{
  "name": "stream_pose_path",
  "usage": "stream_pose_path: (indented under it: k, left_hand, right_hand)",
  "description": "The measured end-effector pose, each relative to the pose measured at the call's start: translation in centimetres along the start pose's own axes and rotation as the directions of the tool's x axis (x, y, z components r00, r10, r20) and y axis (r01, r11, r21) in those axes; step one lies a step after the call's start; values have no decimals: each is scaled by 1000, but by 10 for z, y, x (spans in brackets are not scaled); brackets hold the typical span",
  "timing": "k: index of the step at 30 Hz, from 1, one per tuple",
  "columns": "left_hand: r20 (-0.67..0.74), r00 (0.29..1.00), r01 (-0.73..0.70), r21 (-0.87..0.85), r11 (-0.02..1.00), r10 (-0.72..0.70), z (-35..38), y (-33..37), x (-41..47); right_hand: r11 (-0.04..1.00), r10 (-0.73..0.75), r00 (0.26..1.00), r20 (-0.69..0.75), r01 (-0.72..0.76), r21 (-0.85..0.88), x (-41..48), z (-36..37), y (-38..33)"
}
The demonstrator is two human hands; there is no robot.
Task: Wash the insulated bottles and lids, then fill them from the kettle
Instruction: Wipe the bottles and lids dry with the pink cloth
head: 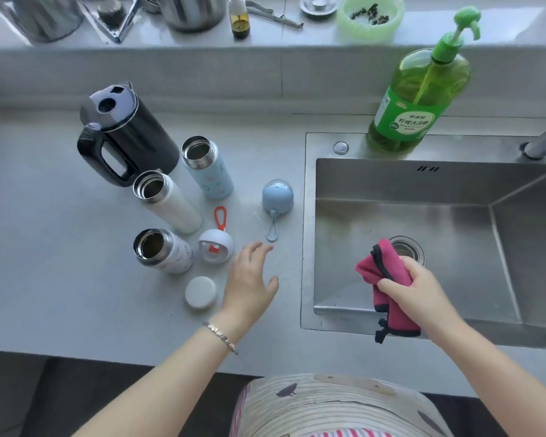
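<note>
Three open insulated bottles stand on the grey counter: a light blue one (209, 167), a tall white one (167, 201) and a short white patterned one (163, 251). Behind them is the black kettle (125, 134). A blue domed lid with a loop (277, 197), a white lid with a red strap (215, 246) and a flat white lid (200, 292) lie beside the bottles. My left hand (251, 279) hovers open over the counter, just right of the white lids. My right hand (418, 287) grips a pink cloth (382, 272) over the steel sink (517, 216).
A green pump bottle of dish soap (420, 96) stands on the sink's back rim. The tap base (542, 143) is at far right. On the back ledge are metal pots, a small dark bottle (239, 18) and a green bowl (370, 15). The sink drain (405, 247) is behind the cloth.
</note>
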State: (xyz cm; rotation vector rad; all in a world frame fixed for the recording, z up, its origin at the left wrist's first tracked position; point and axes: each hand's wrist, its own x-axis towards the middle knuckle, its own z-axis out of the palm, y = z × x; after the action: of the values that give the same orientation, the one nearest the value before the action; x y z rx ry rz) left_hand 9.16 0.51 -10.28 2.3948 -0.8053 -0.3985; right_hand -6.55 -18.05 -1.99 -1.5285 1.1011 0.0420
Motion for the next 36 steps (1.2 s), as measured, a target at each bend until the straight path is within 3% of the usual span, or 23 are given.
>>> stream_pose_path:
  k: [4, 9, 13, 17, 19, 22, 25, 28, 30, 33, 35, 36]
  left_hand:
    - [32, 999, 35, 102, 994, -39, 14, 25, 83]
    - [-22, 951, 309, 147, 939, -310, 27, 23, 145]
    - [-38, 903, 426, -59, 903, -428, 28, 20, 156]
    - [38, 924, 370, -347, 862, -381, 12, 54, 136]
    - [135, 927, 371, -489, 790, -351, -2, 73, 118]
    - [282, 909, 417, -624, 661, -308, -23, 97, 84]
    - [323, 905, 426, -672, 606, -278, -34, 115, 58]
    - [330, 912, 410, -705, 578, -245, -39, 130, 44]
    - [310, 931, 363, -721, 591, -193, -42, 138, 34]
    - [275, 955, 281, -734, 618, -108, -47, 149, 19]
    - [259, 965, 225, -723, 653, -47, -50, 157, 9]
    - [258, 966, 186, -711, 678, 6, -52, 161, 5]
  right_hand:
    - [998, -45, 998, -38, 46, 31, 9, -17, -1]
    - [998, -36, 994, -100, 41, 50, 24, -33, 1]
    - [997, -9, 996, -92, 16, 77, 34, -37, -2]
    - [994, 12, 996, -89, -2, 108, 41, -38, -8]
    - [984, -10, 990, -138, 34, 175, 42, -38, -17]
    - [931, -146, 970, -194, 201, 306, 37, -35, -35]
    - [825, -427, 901, -70, 420, 379, 22, -18, -48]
    - [783, -617, 780, 107, 592, 191, 8, 9, -43]
    - [768, -636, 769, 66, 622, 154, 0, 19, -41]
    - [785, -555, 829, -63, 547, 289, -5, 13, -49]
    - [889, -302, 953, 17, 276, 365, 1, -1, -54]
    - [922, -167, 980, 113, 114, 370, 2, -9, -54]
